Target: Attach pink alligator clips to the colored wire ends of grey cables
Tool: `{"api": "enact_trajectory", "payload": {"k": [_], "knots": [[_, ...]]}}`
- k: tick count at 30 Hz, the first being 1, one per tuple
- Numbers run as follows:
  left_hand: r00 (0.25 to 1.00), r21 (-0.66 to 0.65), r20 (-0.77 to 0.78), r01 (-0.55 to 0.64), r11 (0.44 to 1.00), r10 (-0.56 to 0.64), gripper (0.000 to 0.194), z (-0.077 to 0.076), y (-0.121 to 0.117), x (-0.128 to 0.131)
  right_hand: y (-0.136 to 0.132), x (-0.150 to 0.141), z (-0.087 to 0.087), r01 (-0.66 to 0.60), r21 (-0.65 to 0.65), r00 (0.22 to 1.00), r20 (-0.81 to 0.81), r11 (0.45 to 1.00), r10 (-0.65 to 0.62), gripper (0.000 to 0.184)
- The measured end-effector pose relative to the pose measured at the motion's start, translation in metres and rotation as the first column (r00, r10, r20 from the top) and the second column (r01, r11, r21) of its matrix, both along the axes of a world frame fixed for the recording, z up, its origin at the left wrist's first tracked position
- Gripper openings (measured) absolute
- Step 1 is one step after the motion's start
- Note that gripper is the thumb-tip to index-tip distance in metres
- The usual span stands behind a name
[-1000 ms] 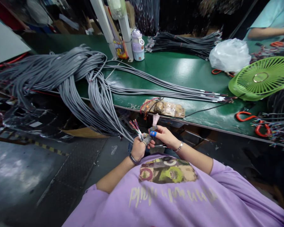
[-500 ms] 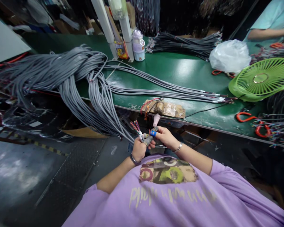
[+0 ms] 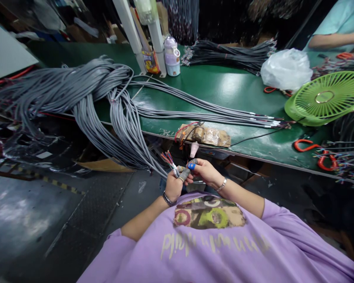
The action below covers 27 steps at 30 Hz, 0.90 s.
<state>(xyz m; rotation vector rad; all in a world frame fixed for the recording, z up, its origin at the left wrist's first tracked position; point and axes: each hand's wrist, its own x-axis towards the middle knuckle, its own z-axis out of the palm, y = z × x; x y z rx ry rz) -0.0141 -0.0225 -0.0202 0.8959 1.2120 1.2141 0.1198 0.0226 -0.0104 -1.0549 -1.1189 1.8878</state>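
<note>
My left hand (image 3: 174, 187) is closed around the end of a grey cable, below the table's front edge. Thin coloured wires (image 3: 168, 158) fan out from that end, past a white section. Close beside it on the right, my right hand (image 3: 205, 171) is pinched, with grey and blue wraps on its fingertips. What lies between those fingertips is too small to make out, though thin wire strands seem to run there. From the left hand, grey cables (image 3: 126, 125) lead up to a large bundle hanging over the table edge.
On the green table (image 3: 224, 88) lie more grey cables (image 3: 206, 114), a taped wooden block (image 3: 214, 135), orange-handled scissors (image 3: 306, 146) and a green fan (image 3: 324, 98). A purple bottle (image 3: 172, 57) stands by the posts. A co-worker's arm (image 3: 333, 40) shows at the far right.
Hardly anything differs. My right hand's fingers have shifted slightly beside the coloured wires, and the wires tilt a little to the left. The cables on the table stay put.
</note>
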Motion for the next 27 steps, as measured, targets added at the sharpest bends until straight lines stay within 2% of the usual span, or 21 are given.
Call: {"api": "enact_trajectory", "payload": {"k": [3, 7, 10, 12, 19, 27], "knots": [[0.999, -0.026, -0.006, 0.049, 0.998, -0.049, 0.029, 0.003, 0.001, -0.001, 0.001, 0.002, -0.001, -0.046, -0.027, 0.998, -0.050, 0.999, 0.044, 0.031], [0.985, -0.122, -0.019, 0.170, 0.978, -0.174, 0.032, 0.005, 0.001, -0.005, 0.004, 0.006, 0.004, -0.089, 0.103, 0.993, 0.083, 0.991, 0.080, 0.029], [0.987, -0.131, -0.008, 0.158, 0.979, -0.161, 0.034, 0.004, 0.000, -0.006, 0.004, 0.006, 0.009, -0.111, 0.219, 0.983, 0.168, 0.969, 0.075, 0.028], [0.991, -0.102, 0.014, 0.132, 0.986, -0.131, 0.035, 0.003, 0.000, -0.005, 0.004, 0.005, 0.010, -0.085, 0.245, 0.984, 0.173, 0.966, 0.043, 0.029], [0.996, -0.047, 0.048, 0.077, 0.996, -0.075, 0.034, 0.000, 0.001, -0.003, 0.004, 0.005, 0.006, -0.020, 0.215, 0.986, 0.165, 0.976, -0.016, 0.031], [0.998, -0.038, 0.018, 0.061, 0.997, -0.060, 0.033, 0.003, 0.000, -0.004, 0.002, 0.006, 0.011, -0.020, 0.129, 0.993, 0.115, 0.991, 0.005, 0.037]]}}
